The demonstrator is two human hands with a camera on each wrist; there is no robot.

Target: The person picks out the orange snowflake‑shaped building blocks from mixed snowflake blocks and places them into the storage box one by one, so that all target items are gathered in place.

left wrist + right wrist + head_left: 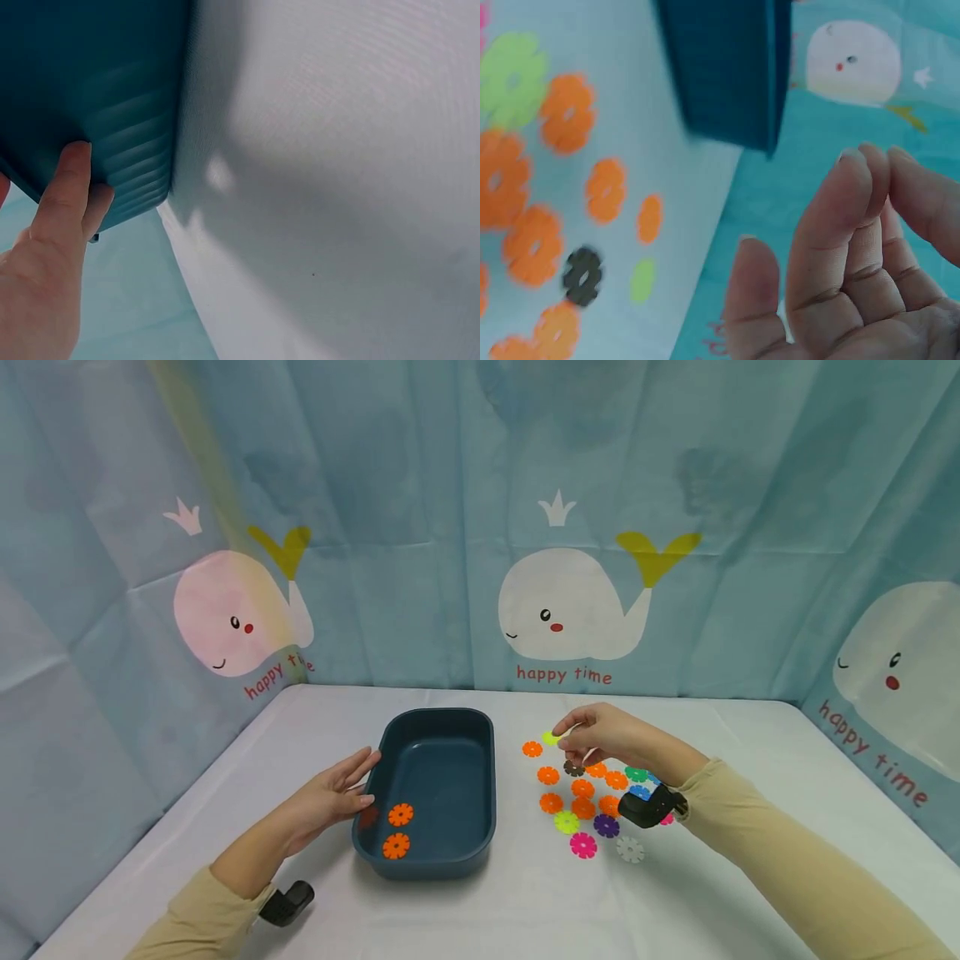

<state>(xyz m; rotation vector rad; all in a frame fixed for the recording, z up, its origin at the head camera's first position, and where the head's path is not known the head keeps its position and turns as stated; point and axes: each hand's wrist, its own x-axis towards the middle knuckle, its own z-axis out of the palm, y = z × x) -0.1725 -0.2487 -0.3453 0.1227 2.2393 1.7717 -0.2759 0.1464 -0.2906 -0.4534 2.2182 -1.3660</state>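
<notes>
In the head view a dark blue plastic bin (431, 777) stands on the table, with orange notched discs (396, 846) inside. My left hand (330, 802) holds its left side, the thumb over the rim. In the left wrist view, fingers (71, 169) press the bin's ribbed outer wall (131, 135). My right hand (607, 735) hovers above the scattered discs, near a yellow-green disc (551, 737) and a dark brown disc (573, 768). Its thumb and fingertips come close together in the right wrist view, with no object visible between them; the little finger stands apart.
Right of the bin lie several more notched discs: orange (582, 788), purple (606, 825), pink (582, 845), white (630, 849) and green (636, 774). The right forearm partly covers some. A blue curtain with whale pictures (573, 606) hangs behind the white table (517, 902).
</notes>
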